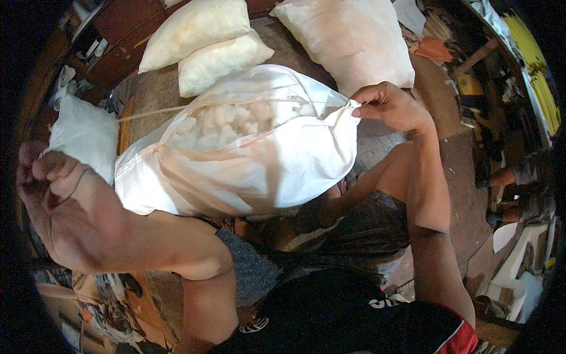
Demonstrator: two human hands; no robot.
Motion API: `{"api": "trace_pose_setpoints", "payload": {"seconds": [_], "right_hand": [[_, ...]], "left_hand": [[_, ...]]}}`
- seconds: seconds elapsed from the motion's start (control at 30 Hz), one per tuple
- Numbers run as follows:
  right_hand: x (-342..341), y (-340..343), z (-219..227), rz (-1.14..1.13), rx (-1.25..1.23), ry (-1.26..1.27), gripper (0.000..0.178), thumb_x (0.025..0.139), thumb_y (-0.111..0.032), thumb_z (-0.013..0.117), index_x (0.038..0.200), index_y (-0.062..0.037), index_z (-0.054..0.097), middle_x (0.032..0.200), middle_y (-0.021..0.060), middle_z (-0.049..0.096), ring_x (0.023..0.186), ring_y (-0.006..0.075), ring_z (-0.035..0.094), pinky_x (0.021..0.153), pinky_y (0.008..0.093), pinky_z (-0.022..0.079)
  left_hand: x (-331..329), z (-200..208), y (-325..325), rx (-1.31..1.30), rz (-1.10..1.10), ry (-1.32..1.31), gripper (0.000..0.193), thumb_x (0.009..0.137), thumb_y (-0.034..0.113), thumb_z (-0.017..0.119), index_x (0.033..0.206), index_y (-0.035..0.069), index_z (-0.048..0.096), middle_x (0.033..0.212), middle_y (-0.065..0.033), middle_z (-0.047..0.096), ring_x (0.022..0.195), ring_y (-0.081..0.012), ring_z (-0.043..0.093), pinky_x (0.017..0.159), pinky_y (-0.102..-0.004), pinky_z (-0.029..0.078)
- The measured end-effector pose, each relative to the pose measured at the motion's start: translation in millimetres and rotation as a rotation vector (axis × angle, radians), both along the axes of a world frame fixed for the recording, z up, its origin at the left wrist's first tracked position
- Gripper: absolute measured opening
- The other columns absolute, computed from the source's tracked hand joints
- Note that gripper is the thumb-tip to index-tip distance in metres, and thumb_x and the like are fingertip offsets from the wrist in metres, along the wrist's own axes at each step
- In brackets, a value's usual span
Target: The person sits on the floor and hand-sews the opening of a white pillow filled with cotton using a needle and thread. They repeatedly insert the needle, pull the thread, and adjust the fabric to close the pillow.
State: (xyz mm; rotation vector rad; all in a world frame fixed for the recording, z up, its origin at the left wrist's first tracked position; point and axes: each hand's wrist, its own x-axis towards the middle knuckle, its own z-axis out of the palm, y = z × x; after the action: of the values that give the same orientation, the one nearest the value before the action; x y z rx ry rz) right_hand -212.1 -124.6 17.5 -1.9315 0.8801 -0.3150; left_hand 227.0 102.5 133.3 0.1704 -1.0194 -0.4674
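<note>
A large white pillow cover (306, 156) rests across my lap, filled with fluffy white stuffing (227, 125) that shows through a long gap along its top. At the right end of the gap, my right hand (392, 106) pinches a gathered corner of the cover between thumb and fingers. From near that corner a pale thread (153, 112) stretches taut over the cover toward the left. My left hand (65, 206) is raised at the far left with its fingers curled, at the end of the thread's line. Whether a needle is in those fingers cannot be made out.
Beyond the cover lie two stacked cream pillows (200, 35) and a larger off-white pillow (354, 41). A white pillow (85, 133) leans near my left hand. Cloth scraps (109, 307) lie at lower left. Another person's legs (519, 177) show at the right, near cluttered shelves.
</note>
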Motion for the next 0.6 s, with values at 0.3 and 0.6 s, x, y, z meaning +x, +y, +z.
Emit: {"api": "trace_pose_setpoints", "payload": {"seconds": [0.3,0.6], "right_hand": [[-39,-30,-23,-0.15,-0.085,0.099,0.021,0.093,-0.011,0.074,0.106,0.0044,0.075,0.101,0.0067,0.073,0.093,0.0136,0.063,0.087,0.0309,0.051],[-35,-34,-27,-0.188,-0.169,0.168,0.022,0.093,-0.011,0.073,0.107,0.0049,0.076,0.095,0.0059,0.074,0.087,0.0114,0.063,0.084,0.0307,0.052]], "left_hand": [[86,3,59,0.054,-0.142,0.17,0.018,0.086,0.01,0.05,0.101,-0.001,0.05,0.094,-0.0126,0.05,0.083,-0.0216,0.048,0.074,-0.0399,0.041],[58,30,58,0.009,0.03,-0.004,0.015,0.095,0.014,0.044,0.101,0.002,0.051,0.087,-0.0079,0.043,0.075,-0.0212,0.043,0.068,-0.039,0.037]]}}
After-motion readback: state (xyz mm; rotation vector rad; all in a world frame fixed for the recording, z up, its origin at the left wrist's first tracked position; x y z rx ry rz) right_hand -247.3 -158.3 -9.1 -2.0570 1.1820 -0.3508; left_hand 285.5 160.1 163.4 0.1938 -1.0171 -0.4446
